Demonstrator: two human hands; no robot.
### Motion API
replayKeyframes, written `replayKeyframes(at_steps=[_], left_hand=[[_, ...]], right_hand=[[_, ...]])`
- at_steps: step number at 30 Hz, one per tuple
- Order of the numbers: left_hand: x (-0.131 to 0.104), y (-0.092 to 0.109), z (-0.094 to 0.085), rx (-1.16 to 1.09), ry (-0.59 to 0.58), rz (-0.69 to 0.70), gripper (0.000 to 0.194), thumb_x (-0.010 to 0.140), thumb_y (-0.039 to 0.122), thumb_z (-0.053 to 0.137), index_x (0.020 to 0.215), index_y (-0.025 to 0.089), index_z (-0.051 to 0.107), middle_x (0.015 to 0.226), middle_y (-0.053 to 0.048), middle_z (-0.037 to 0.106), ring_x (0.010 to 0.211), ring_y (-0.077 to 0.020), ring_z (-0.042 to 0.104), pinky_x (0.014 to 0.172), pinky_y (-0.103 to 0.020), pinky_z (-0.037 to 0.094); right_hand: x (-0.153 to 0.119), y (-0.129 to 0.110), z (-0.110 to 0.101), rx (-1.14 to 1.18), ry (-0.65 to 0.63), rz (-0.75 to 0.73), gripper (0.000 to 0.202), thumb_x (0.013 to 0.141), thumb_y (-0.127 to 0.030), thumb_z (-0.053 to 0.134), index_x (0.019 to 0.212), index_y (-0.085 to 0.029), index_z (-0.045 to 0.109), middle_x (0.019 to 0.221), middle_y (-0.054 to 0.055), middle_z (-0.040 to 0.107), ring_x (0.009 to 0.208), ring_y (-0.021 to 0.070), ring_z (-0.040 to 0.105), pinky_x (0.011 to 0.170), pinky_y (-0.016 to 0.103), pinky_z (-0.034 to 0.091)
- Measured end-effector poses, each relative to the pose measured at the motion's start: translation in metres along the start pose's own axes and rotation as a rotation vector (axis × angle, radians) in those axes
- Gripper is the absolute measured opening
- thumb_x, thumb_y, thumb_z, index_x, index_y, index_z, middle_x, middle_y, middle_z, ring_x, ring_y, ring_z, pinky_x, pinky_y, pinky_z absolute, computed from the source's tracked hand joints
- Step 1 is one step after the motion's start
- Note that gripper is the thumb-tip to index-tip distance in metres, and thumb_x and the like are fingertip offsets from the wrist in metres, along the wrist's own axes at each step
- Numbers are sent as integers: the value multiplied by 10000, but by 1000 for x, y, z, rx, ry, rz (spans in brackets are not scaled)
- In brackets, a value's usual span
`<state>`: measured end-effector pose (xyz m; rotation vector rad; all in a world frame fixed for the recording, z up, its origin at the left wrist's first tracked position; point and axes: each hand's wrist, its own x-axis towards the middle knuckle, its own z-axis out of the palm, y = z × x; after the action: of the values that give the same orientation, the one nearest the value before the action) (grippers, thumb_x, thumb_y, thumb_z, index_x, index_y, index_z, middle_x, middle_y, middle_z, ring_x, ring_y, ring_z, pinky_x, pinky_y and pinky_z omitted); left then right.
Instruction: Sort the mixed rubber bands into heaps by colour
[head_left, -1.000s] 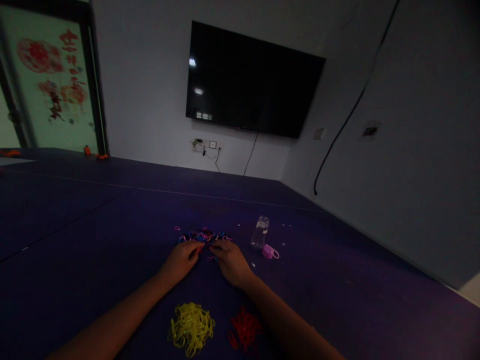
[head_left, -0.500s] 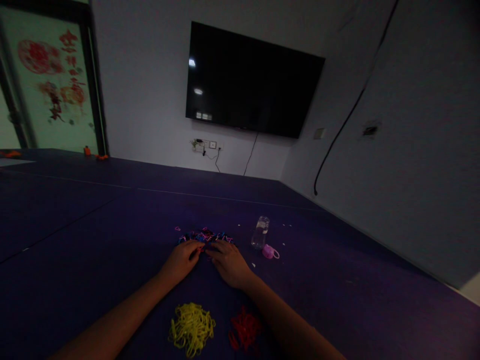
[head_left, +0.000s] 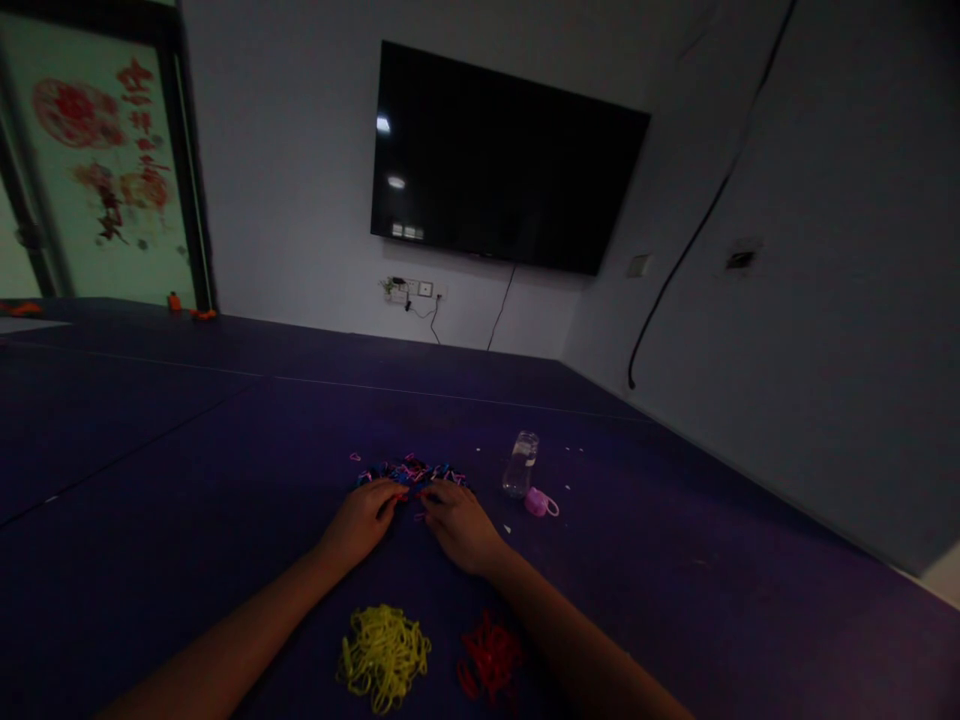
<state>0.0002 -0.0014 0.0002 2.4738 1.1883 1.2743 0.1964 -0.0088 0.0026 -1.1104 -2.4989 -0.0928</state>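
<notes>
A pile of mixed blue, pink and dark bands (head_left: pixel 412 470) lies on the purple table (head_left: pixel 225 440). At its near left edge is my left hand (head_left: pixel 367 512), its fingertips pinched on a small red band (head_left: pixel 402 497). My right hand (head_left: pixel 459 520) is at the pile's near right edge, fingers bent together, with a bit of red at the fingertips. A small pink band (head_left: pixel 419 517) lies between the hands. Closer to me are a heap of yellow bands (head_left: pixel 385 657) and, to its right, a smaller heap of red bands (head_left: pixel 491 658), beside my right forearm.
Right of the pile, a clear bottle (head_left: pixel 520 465) lies near a pink lid with a loop (head_left: pixel 539 503). White scraps (head_left: pixel 508 529) dot the table around them. Orange objects (head_left: pixel 175 302) sit at the far left edge. A television (head_left: pixel 506 160) hangs on the wall.
My right hand has shifted slightly right, widening the gap between the hands. Red now shows at its fingertips, and the pink band between the hands is easier to see.
</notes>
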Motion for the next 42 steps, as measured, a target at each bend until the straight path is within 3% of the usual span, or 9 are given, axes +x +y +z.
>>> replayKeyframes(at_steps=[13, 21, 26, 31, 42], left_hand=[[0, -2, 2, -33, 55, 25, 223, 811, 92, 482, 886, 186, 670, 864, -47, 708, 790, -177, 658, 753, -303, 522], [0, -2, -1, -25, 17, -16, 198, 782, 72, 518, 837, 188, 669, 839, -30, 711, 786, -175, 660, 747, -289, 511], [0, -1, -2, -5, 18, -22, 167, 766, 80, 541, 818, 182, 662, 818, -30, 706, 765, -177, 660, 728, -285, 512], [0, -1, -1, 1, 21, -11, 195, 752, 81, 537, 852, 194, 661, 846, -27, 700, 788, -174, 654, 747, -285, 514], [0, 0, 1, -16, 14, 26, 318, 726, 8, 487, 921, 198, 651, 891, -26, 674, 828, -162, 630, 783, -288, 507]], right_hand=[[0, 3, 2, 108, 103, 10, 218, 871, -175, 463, 997, -206, 638, 1055, 63, 627, 1053, 198, 529, 897, 348, 407], [1, -1, -2, 101, 97, 38, 301, 921, -237, 379, 1115, -208, 607, 1150, 73, 602, 1092, 190, 512, 926, 343, 392], [1, -2, -3, 88, 75, 39, 295, 932, -253, 360, 1037, -199, 631, 1108, 72, 622, 1099, 193, 508, 933, 348, 385], [1, 0, 0, 72, 78, 46, 270, 923, -233, 384, 946, -184, 649, 1066, 78, 631, 1065, 192, 525, 909, 338, 396], [0, 2, 0, 88, 70, 19, 233, 916, -223, 405, 935, -175, 633, 1042, 73, 615, 1025, 182, 530, 892, 325, 399]])
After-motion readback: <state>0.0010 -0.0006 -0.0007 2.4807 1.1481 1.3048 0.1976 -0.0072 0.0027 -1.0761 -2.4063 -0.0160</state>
